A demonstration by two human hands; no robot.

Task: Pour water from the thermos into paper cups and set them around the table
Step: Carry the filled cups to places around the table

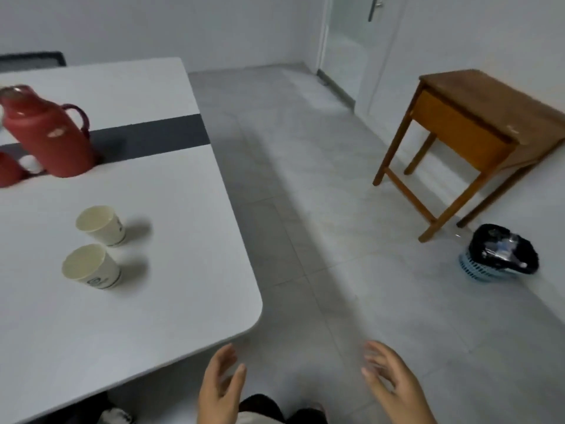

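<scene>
A red thermos [50, 133] with a loop handle stands on the white table [171, 240] at the far left, its top uncovered. Its red lid [9, 169] lies beside it at the frame's left edge, next to a small white stopper [30, 163]. Two paper cups stand upright nearer to me, the farther paper cup [101, 224] and the nearer paper cup [91, 267]. My left hand [220, 390] and my right hand [394, 384] hang off the table's rounded corner, over the floor, fingers relaxed and holding nothing.
A dark strip [146, 136] crosses the table behind the thermos. A wooden side table [477, 133] stands at the right on the grey tiled floor. A blue waste basket with a black liner [498, 258] sits below it. A doorway [345, 44] opens at the back.
</scene>
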